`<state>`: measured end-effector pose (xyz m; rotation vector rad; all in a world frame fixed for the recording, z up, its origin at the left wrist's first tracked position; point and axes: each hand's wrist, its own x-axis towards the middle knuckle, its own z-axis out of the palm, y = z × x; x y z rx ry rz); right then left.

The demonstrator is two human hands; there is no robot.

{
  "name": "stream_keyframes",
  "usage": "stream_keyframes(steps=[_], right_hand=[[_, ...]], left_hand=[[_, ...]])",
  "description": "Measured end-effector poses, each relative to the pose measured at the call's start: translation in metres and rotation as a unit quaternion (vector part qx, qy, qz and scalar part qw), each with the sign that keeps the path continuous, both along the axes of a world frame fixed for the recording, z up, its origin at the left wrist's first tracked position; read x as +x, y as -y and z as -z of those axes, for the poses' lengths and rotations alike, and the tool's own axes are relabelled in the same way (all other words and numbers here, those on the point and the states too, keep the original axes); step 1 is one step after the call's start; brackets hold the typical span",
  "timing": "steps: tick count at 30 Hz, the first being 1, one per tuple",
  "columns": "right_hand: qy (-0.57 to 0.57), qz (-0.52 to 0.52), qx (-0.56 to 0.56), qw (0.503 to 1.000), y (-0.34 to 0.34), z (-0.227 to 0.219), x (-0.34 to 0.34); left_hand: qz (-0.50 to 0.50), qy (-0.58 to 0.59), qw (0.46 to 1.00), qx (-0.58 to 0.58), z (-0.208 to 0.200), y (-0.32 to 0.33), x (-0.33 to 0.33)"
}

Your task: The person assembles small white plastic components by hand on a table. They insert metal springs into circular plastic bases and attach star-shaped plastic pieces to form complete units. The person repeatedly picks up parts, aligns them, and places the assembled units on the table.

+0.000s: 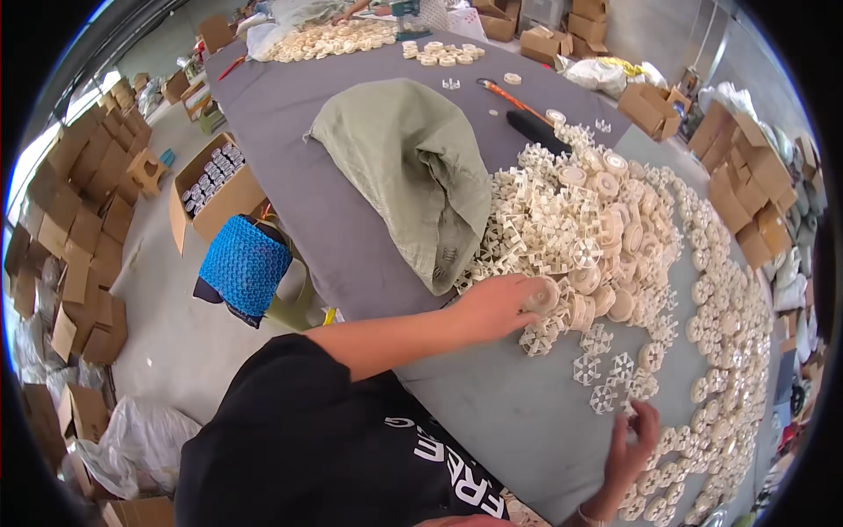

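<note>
Tabletop [500, 395], cream parts [584, 250], shirt lettering [458, 465]

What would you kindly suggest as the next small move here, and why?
I'd probably bring the round cream piece in the left hand toward the right hand, since white spoked pieces lie loose on the grey tabletop just beyond it.

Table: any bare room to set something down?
Bare: gray cover between left forearm, right hand and shirt; purple cover left of the sack. Crowded: pile of white parts beyond the left hand, and the band of round pieces along the right side.
</note>
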<state>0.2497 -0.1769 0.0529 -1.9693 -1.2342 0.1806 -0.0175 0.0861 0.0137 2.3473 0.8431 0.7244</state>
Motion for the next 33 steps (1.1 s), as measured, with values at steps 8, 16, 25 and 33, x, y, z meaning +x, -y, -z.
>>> stream_keyframes(steps=[8,16,25,33], right_hand=[[0.111,-0.046,-0.052,0.991,-0.177,0.041,-0.032],[0.014,-0.027,0.022,0.999,-0.143,0.035,-0.013],[-0.243,-0.074,-0.007,0.967,-0.013,0.047,-0.066],[-0.145,-0.119,0.062,0.980,0.012,0.053,-0.094]], left_hand=[[-0.008,-0.193,0.981,-0.012,-0.026,-0.028,0.027],[-0.084,-0.049,0.995,0.024,-0.023,-0.006,0.006],[0.090,-0.134,0.930,-0.330,-0.001,0.071,-0.047],[0.069,-0.154,0.930,-0.326,0.000,0.070,-0.041]])
